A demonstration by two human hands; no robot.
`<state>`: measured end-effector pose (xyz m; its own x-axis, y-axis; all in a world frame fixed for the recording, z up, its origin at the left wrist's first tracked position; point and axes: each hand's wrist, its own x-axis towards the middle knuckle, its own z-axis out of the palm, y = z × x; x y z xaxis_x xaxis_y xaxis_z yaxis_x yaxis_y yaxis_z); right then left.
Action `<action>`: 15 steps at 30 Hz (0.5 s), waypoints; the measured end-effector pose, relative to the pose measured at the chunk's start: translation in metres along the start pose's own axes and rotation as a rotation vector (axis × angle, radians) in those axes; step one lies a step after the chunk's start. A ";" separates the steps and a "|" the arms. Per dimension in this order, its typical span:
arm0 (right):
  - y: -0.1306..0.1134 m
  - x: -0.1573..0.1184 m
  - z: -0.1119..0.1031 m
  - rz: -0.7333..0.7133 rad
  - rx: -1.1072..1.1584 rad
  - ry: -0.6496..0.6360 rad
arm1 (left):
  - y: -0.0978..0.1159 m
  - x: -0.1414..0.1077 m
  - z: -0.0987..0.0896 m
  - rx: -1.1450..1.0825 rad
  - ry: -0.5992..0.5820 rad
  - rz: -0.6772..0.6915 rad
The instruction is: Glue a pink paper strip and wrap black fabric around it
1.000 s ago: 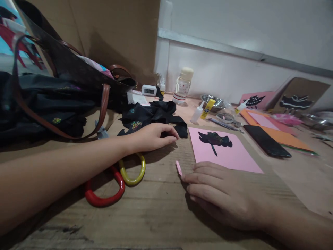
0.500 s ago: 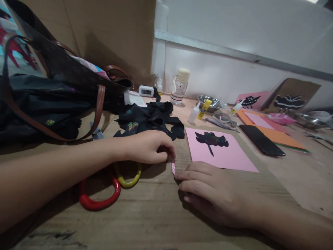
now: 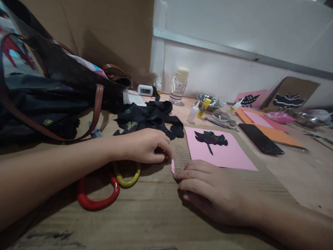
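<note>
A small, narrow pink strip (image 3: 172,167), perhaps folded paper, lies between my two hands over the cardboard. My left hand (image 3: 149,147) has its fingers closed in a pinch at the strip's far end. At the near end, the fingertips of my right hand (image 3: 210,189) are pressed together on it, with the thumb mostly hidden. Just beyond my right hand lies a pink card (image 3: 234,158) bearing a black cut-out shape (image 3: 210,138) with a thin stem. Scissors with one red handle (image 3: 99,205) and one yellow handle (image 3: 128,182) rest under my left forearm.
Black fabric scraps (image 3: 145,118) are heaped beyond my left hand. A glue bottle (image 3: 193,113), a glue stick (image 3: 203,108), a metal bowl (image 3: 209,100) and a water bottle (image 3: 179,86) stand behind. A phone (image 3: 260,139) lies right, a handbag (image 3: 78,76) left.
Both hands stay almost in place at the strip. My left fingers have shifted very slightly, and the whole view has moved a little.
</note>
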<state>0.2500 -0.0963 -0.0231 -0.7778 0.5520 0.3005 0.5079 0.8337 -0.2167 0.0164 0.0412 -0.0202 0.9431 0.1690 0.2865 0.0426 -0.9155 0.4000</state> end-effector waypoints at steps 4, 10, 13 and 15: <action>0.000 0.000 0.000 -0.021 -0.015 0.013 | 0.001 0.000 0.000 0.061 -0.014 0.017; 0.000 0.000 0.001 -0.018 -0.037 0.003 | 0.009 0.002 -0.001 0.229 -0.070 0.038; 0.000 0.000 0.001 -0.009 -0.035 -0.010 | 0.013 0.002 -0.001 0.333 -0.092 0.068; -0.001 0.001 0.000 -0.004 -0.037 -0.015 | 0.014 0.002 -0.002 0.320 -0.081 0.063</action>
<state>0.2489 -0.0963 -0.0229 -0.7854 0.5483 0.2872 0.5177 0.8362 -0.1809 0.0184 0.0297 -0.0126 0.9698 0.0907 0.2262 0.0728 -0.9936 0.0863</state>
